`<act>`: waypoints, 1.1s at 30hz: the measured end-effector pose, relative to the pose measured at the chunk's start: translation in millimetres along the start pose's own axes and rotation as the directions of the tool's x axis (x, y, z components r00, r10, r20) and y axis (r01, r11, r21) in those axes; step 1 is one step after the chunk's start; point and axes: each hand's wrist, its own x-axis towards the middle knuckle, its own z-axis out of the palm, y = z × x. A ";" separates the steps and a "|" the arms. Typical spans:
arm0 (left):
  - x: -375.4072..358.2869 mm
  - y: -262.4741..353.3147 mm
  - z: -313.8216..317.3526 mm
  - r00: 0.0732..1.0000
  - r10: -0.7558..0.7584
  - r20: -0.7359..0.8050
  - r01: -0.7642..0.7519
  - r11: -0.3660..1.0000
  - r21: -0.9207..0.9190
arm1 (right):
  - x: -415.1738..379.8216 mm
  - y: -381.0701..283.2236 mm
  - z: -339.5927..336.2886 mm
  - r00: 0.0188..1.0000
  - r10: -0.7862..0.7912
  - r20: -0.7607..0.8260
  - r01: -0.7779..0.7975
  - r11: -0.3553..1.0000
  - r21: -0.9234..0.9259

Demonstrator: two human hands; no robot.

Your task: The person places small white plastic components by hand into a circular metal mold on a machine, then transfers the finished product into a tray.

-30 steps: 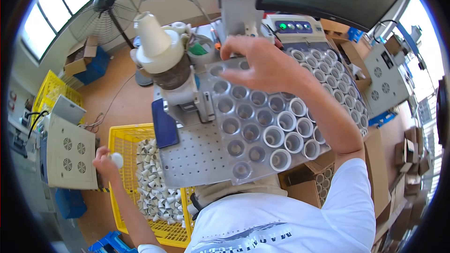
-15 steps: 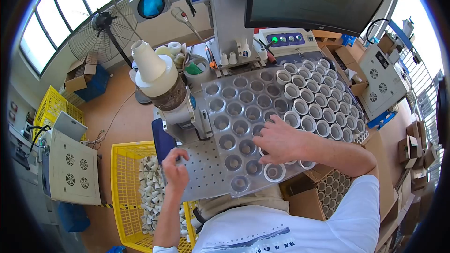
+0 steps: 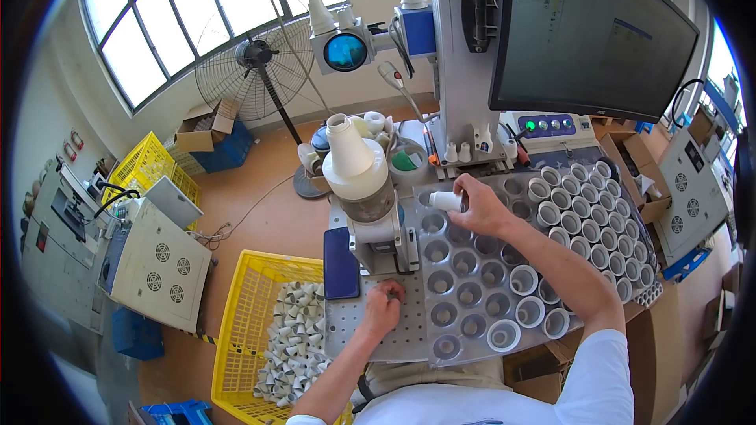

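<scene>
My right hand (image 3: 482, 206) grips a white tapered plastic cup (image 3: 446, 201), tilted on its side above the far left part of the clear plastic tray (image 3: 460, 360). Several similar white cups (image 3: 528, 312) stand in the tray's round pockets on the right and at the front; many left pockets have none. My left hand (image 3: 383, 308) rests at the perforated metal plate (image 3: 346, 323) with its fingers curled in. Whatever they may hold is hidden. Just beyond it stands a fixture with a big white cone (image 3: 350, 149) on top.
A yellow basket (image 3: 228, 346) of small white cones stands at the left. A flat dark blue object (image 3: 341, 264) lies beside the fixture. Behind the tray are a metal column (image 3: 466, 55), a monitor (image 3: 591, 39) and a control box (image 3: 549, 127).
My right hand has moved from the tray's front middle to its far left, now holding a cup. My left hand has lowered onto the perforated plate. The view has swung left.
</scene>
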 end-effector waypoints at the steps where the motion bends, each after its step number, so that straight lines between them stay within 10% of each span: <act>1: -0.3 -0.2 -0.7 1.000 -0.003 -0.005 0.003 1.000 0.001 | -2.6 4.7 4.4 1.000 -0.004 0.004 0.004 1.000 0.001; 33: 1.6 1.2 -1.3 0.997 -0.073 0.010 0.073 0.996 -0.043 | -6.4 16.2 0.3 0.996 -0.048 -0.081 0.045 0.998 -0.031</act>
